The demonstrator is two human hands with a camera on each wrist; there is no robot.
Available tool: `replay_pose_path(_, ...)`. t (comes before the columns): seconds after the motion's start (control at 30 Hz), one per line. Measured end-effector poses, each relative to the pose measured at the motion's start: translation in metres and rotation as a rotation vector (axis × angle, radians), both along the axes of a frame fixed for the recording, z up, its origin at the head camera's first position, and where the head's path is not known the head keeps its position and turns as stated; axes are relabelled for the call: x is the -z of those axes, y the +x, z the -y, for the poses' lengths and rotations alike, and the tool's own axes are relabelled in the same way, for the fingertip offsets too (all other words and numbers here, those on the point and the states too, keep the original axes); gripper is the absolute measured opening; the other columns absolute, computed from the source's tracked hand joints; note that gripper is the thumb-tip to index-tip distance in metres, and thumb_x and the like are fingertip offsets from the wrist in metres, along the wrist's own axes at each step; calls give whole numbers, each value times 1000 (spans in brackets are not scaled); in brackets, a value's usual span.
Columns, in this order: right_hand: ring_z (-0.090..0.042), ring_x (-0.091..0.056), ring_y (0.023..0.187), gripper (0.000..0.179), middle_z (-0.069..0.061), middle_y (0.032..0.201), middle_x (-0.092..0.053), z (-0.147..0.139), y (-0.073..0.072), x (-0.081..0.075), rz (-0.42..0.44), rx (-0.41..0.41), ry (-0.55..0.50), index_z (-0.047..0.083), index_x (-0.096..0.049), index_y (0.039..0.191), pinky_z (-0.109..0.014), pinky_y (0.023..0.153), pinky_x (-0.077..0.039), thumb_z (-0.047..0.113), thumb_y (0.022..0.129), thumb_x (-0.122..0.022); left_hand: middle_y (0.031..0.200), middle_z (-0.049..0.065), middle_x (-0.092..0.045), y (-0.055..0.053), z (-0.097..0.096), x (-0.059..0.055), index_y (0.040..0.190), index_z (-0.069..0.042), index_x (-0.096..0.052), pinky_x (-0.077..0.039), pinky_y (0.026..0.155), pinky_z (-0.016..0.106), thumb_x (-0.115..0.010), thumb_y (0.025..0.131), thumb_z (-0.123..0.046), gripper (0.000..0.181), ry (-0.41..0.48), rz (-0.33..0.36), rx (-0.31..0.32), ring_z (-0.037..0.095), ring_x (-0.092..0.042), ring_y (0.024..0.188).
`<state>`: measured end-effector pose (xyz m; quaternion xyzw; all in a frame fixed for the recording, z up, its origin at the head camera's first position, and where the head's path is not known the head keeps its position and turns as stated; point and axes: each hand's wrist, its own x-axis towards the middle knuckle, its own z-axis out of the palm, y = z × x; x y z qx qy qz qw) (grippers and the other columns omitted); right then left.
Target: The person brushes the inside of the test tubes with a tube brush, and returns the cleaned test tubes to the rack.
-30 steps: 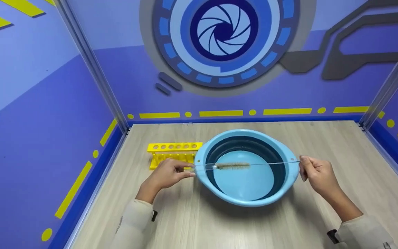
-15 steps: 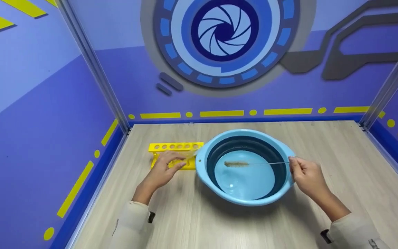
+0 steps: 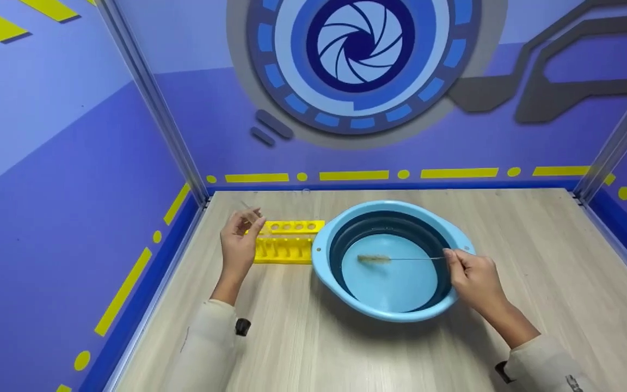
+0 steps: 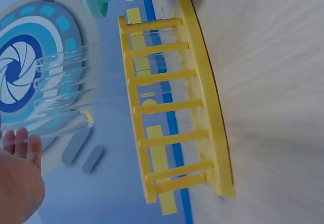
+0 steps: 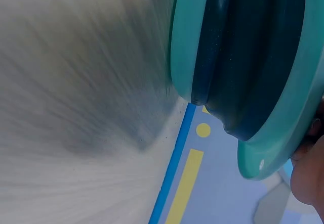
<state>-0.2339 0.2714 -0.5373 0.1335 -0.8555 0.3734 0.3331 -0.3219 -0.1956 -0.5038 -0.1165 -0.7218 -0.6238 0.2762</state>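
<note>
My left hand pinches a clear glass test tube above the left end of a yellow test tube rack. The tube tilts in the head view, and in the left wrist view its near end is apart from the rack. Other clear tubes stand in the rack, faint in the head view. With thumb and fingers, my right hand grips the wire handle of a test tube brush. Its tan bristles hang over the inside of a blue collapsible basin.
The basin stands right of the rack, their edges very close. In the right wrist view its dark folding wall and handle rim show. Wood-grain table surrounds both, with patterned panels behind and at the sides.
The brush has come out of the tube. My left hand has carried the tube leftward and away to above the rack's left end, tilting it upward; my right hand has shifted slightly left.
</note>
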Motion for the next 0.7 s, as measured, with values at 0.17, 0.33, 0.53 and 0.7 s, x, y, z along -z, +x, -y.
replay_pose_path(0.17,4,-30,49,52,13,54,-32,1,0,2,25,8,-11,18,-45,58,-16,47,-23,2,101,-70,122,23,-73,-17,0,5,107,6,-69,-58,99,19,-73,100,-3,13,125,51,-8,13,-73,111)
replay_pose_path(0.33,3,-31,50,51,12,55,-33,2,0,3,35,18,-25,19,-47,58,-18,47,-25,3,101,-69,124,25,-72,-28,0,16,113,2,-72,-58,97,17,-73,100,-5,15,129,121,-15,9,-73,107)
replay_pose_path(0.53,2,-33,50,50,11,55,-35,1,0,2,58,23,-32,19,-47,59,-20,47,-26,4,102,-68,128,15,-74,-36,-2,25,100,-2,-67,-54,103,15,-72,102,-10,10,90,188,-21,15,-71,118)
replay_pose_path(0.7,3,-30,49,52,11,53,-33,-1,0,2,47,35,-14,19,-47,58,-18,46,-23,2,101,-69,129,8,-75,-44,-6,25,98,-5,-68,-56,103,19,-73,102,-12,9,65,218,-14,21,-72,122)
